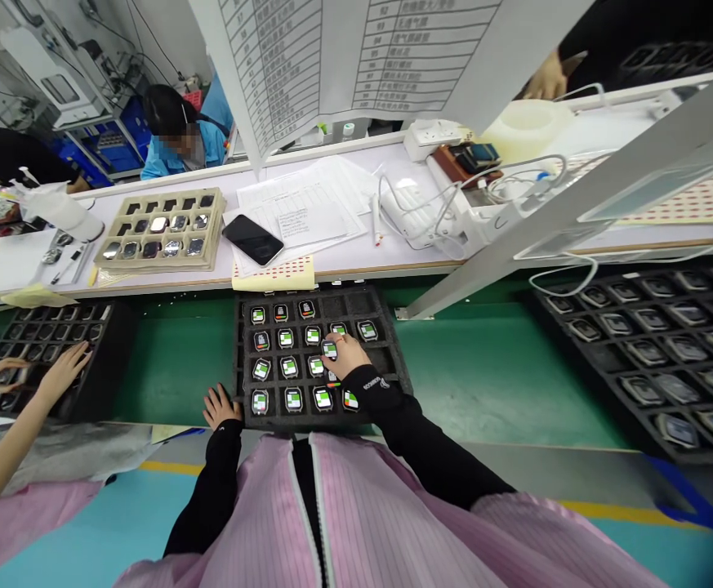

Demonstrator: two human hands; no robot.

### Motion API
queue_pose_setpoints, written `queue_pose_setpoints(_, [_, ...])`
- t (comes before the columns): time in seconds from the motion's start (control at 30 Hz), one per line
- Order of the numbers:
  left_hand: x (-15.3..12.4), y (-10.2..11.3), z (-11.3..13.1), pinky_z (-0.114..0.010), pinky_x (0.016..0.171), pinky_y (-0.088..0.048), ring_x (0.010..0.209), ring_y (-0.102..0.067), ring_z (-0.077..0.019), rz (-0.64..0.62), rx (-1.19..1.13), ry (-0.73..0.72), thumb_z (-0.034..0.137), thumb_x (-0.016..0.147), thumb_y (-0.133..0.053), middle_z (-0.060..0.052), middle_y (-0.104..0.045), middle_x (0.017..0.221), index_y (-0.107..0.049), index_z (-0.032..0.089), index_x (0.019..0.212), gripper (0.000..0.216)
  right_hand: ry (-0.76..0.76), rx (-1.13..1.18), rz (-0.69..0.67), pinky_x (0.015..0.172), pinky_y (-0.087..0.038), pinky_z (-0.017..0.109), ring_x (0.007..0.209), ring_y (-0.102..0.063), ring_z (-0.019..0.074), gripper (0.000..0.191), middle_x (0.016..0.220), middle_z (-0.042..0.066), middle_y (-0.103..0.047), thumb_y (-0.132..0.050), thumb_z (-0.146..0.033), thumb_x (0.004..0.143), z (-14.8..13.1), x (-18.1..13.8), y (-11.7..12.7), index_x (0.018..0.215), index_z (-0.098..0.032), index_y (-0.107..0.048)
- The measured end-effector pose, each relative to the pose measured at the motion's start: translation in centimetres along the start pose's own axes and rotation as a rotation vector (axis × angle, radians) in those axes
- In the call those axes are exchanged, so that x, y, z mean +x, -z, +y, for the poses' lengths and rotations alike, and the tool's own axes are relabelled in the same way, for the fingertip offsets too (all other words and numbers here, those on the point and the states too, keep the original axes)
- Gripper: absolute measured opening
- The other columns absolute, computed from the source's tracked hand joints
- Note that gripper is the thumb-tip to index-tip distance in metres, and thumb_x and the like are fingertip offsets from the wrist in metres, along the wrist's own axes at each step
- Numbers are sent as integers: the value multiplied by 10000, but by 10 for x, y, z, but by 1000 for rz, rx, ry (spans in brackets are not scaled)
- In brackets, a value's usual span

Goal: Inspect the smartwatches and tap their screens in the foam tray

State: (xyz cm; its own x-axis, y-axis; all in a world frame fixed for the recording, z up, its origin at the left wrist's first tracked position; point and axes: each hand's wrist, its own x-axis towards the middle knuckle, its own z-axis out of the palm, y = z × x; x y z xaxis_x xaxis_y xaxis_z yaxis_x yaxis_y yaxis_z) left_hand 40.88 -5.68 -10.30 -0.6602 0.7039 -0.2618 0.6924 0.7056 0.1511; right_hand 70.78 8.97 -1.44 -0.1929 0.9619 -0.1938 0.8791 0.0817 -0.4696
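A black foam tray (373,304) lies on the green conveyor belt in front of me, its pockets holding several small watch bodies with lit green-and-white screens. My right hand (345,354) reaches over the tray's middle, fingers pinched on one watch body (330,349) in the third row. My left hand (221,406) rests at the tray's near left corner, fingers curled against its edge. Both arms wear black sleeves over a pink striped smock.
A co-worker's hands (65,369) work at another black tray (50,327) on the left. A third black tray (656,343) lies on the right. Behind the belt, a white shelf carries a beige tray (163,230), a phone (252,239), papers and cables. A slanted metal bar (552,212) crosses the right.
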Motion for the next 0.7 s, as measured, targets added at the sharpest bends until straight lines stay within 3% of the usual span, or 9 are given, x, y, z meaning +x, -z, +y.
queue_pose_setpoints(0.2, [0,-3,1,-510,1178,-140,1473,-125,-302,12,13,-6,322,860,-437,-49,-195,1591,-188,312,1521,706,-86,30,41,713,-487,323,853,-642,270,434,1023,121,-666,-674,-267,809,12,-10,15,1213,-154,-564])
queue_pose_setpoints(0.43, [-2,-2,5,-526,1182,-125,1478,-106,-289,18,2,4,322,846,-437,-16,-199,1591,-132,359,1520,741,-261,38,108,658,-492,333,818,-656,298,507,978,114,-683,-649,-328,786,81,-30,29,1257,-160,-567])
queue_pose_setpoints(0.53, [-2,-3,6,-520,1187,-126,1476,-100,-296,19,9,5,336,840,-425,-18,-188,1593,-143,338,1524,740,-210,50,106,667,-498,333,799,-654,283,531,988,115,-677,-635,-330,796,97,-35,23,1292,-158,-551])
queue_pose_setpoints(0.7, [-2,-3,7,-549,1175,-146,1467,-114,-334,23,21,-7,331,840,-417,-71,-190,1588,-180,264,1528,731,-84,98,80,753,-500,332,921,-648,279,446,1109,104,-667,-577,-347,864,101,-37,13,1277,-178,-552])
